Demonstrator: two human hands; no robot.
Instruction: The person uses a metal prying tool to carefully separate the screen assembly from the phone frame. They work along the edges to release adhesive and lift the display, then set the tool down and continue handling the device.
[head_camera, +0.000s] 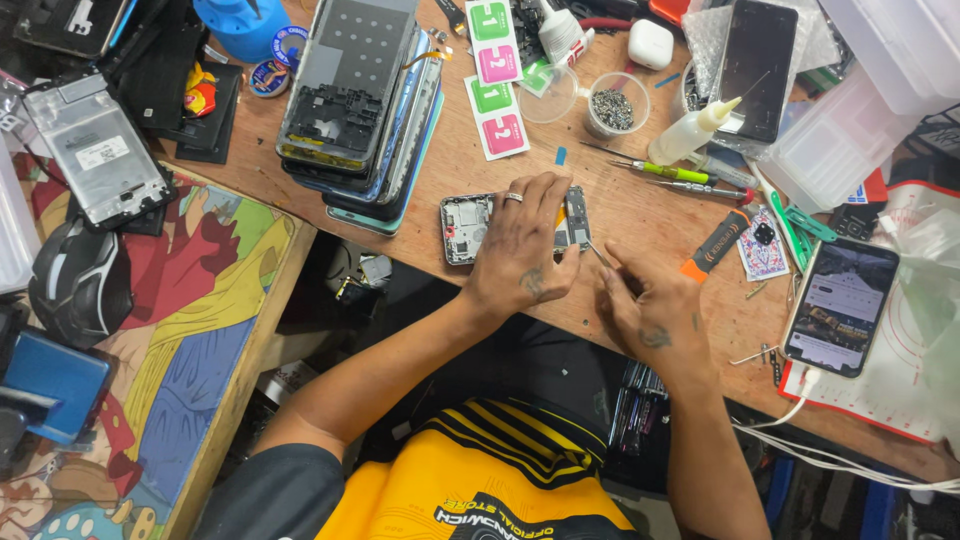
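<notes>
Opened phone: grey rectangular phone chassis with its back off (466, 226), lying flat on the brown wooden worktop (640, 215) near its front edge, partly covered by the left hand.
Left hand: left hand (522, 250) is spread palm-down over the chassis, fingers pressing it to the wood; a ring shows on one finger.
Right hand: right hand (650, 305) is pinched narrow around a thin metal tool (596, 252), whose tip meets the chassis at its right end.
Technique: judged sound if the left hand keeps the chassis pinned flat and the tool is worked lightly, at a low angle.
Edges: chassis sits just beside the worktop's front edge; a slip toward the body could drop small parts into the lap.
Near objects: stack of stripped phone frames (352, 100) stands just behind the left hand; green-handled screwdriver (660, 172) and orange-and-black knife handle (715, 243) lie near the right hand.
Further out: small clear cup of screws (613, 108), white glue bottle (692, 132), lit smartphone on a charging cable (840, 305).
Open room: little bare wood; the clearest patch lies between the right hand and the lit smartphone.
</notes>
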